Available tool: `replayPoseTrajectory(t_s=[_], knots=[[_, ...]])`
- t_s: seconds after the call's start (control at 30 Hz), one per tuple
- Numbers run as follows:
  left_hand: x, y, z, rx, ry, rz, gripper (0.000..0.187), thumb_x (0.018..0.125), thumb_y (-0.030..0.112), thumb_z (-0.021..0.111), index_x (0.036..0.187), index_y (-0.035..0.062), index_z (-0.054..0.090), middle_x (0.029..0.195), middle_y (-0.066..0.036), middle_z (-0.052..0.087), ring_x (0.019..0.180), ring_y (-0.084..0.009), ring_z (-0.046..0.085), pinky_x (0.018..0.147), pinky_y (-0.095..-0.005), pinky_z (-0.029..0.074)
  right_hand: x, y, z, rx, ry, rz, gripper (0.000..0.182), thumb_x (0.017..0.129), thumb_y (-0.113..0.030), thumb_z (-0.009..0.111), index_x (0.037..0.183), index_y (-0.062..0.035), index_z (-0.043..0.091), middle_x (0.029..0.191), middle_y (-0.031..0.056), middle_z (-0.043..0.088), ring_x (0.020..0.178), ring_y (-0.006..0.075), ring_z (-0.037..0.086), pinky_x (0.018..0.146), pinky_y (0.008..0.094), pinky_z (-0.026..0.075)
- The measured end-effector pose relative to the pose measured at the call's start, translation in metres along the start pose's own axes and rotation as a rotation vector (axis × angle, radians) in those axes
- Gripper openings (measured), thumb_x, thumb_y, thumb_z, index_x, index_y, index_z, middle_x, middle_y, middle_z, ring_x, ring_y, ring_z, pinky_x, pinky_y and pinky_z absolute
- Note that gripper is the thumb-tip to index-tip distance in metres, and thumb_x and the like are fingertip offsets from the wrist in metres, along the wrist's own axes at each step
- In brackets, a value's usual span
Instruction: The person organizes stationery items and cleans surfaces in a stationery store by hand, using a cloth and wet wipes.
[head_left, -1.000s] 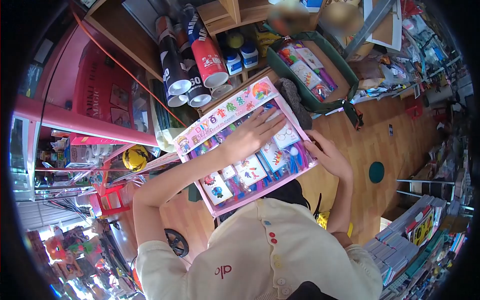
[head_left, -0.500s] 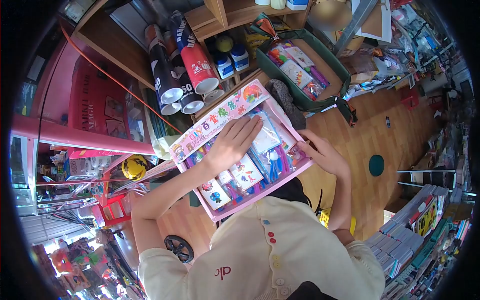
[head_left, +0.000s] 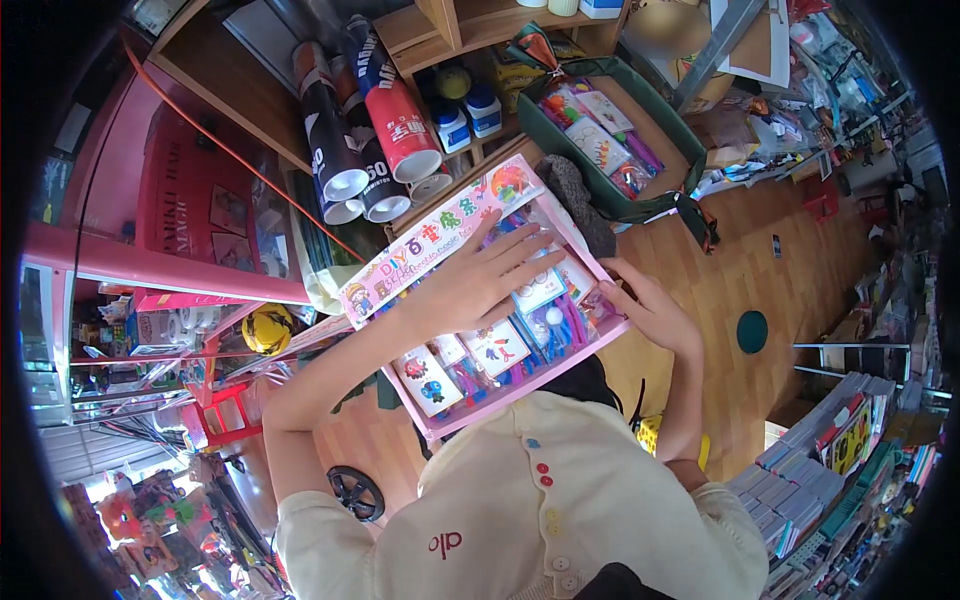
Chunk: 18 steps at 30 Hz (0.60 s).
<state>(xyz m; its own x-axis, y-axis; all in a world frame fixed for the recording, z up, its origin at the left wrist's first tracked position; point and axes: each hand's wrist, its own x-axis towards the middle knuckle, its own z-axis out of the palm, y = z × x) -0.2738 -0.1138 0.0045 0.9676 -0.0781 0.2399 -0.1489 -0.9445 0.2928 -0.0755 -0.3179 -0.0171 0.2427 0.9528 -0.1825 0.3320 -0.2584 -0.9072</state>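
Observation:
A pink display box (head_left: 485, 410) with a printed header flap lies tilted across the front of my body. Inside are several clear packets with colourful sticks and picture cards (head_left: 497, 345). My left hand (head_left: 480, 285) reaches over the box, its fingers spread and lying over the packets in the middle; what is directly under the palm is hidden. My right hand (head_left: 648, 308) grips the right side wall of the box, with thumb and fingers at its upper right corner.
A green box (head_left: 655, 208) with similar packets stands beyond, beside a dark grey fuzzy item (head_left: 580, 205). Shuttlecock tubes (head_left: 405, 130) and white bottles (head_left: 452, 128) sit on the wooden shelf. Stacked boxes (head_left: 800, 490) are at the right. A yellow ball (head_left: 268, 330) is at the left.
My left hand has shifted a little to the right over the packets and its fingers have spread apart. My right hand keeps its hold on the box edge.

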Motion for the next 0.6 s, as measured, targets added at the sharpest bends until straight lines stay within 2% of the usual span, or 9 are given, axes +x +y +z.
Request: replayPoseTrajectory(t_s=[0.07,0.23,0.37,0.43,0.53,0.6], knots=[[0.005,-0.005,0.001,0.004,-0.062,0.037,0.062,0.078,0.004,0.065,0.137,0.0105,0.046,0.134,-0.016,0.048,0.133,-0.0331,0.041,0.116,-0.0531,0.024,0.000,-0.001,0.000,-0.010,0.003,-0.004,0.039,0.099,-0.031,0.051,0.125,-0.0025,0.053,0.098,0.0169,0.064,0.086,0.0238,0.063,0.074,0.0345,0.048],[0.020,-0.016,0.007,-0.064,-0.040,0.096,0.050,0.086,0.007,0.061,0.135,0.0094,0.048,0.131,-0.015,0.050,0.131,-0.0314,0.042,0.114,-0.0504,0.028,-0.001,-0.003,-0.001,-0.037,0.001,0.033,0.039,0.100,-0.032,0.050,0.125,-0.0029,0.052,0.099,0.0170,0.064,0.086,0.0235,0.062,0.075,0.0343,0.048],[0.024,-0.016,0.024,-0.037,0.007,0.074,0.046,0.086,0.005,0.059,0.131,0.0075,0.051,0.131,-0.015,0.051,0.128,-0.0321,0.046,0.111,-0.0480,0.034,-0.001,0.001,0.000,-0.033,0.007,0.019,0.038,0.099,-0.031,0.050,0.125,-0.0029,0.053,0.100,0.0172,0.064,0.088,0.0238,0.062,0.077,0.0343,0.047],[0.020,-0.007,0.028,0.018,0.131,0.027,0.042,0.084,0.006,0.061,0.125,0.0048,0.056,0.129,-0.015,0.053,0.124,-0.0343,0.049,0.107,-0.0462,0.040,0.000,0.002,0.000,-0.037,0.015,-0.012,0.038,0.099,-0.031,0.050,0.125,-0.0029,0.053,0.099,0.0171,0.064,0.088,0.0240,0.061,0.077,0.0342,0.047],[0.008,0.009,0.023,0.103,0.232,-0.044,0.041,0.081,0.009,0.064,0.121,0.0038,0.059,0.130,-0.016,0.054,0.123,-0.0363,0.051,0.103,-0.0450,0.044,-0.001,0.000,-0.001,-0.036,0.006,-0.019,0.037,0.099,-0.030,0.050,0.125,-0.0030,0.052,0.100,0.0169,0.064,0.089,0.0245,0.061,0.079,0.0342,0.047],[-0.001,0.011,0.023,0.104,0.220,-0.039,0.043,0.079,0.010,0.066,0.121,0.0050,0.059,0.131,-0.016,0.053,0.124,-0.0371,0.050,0.105,-0.0462,0.043,-0.001,0.001,-0.001,-0.023,0.001,-0.032,0.037,0.100,-0.030,0.050,0.125,-0.0033,0.053,0.100,0.0167,0.064,0.089,0.0243,0.061,0.079,0.0340,0.047]])
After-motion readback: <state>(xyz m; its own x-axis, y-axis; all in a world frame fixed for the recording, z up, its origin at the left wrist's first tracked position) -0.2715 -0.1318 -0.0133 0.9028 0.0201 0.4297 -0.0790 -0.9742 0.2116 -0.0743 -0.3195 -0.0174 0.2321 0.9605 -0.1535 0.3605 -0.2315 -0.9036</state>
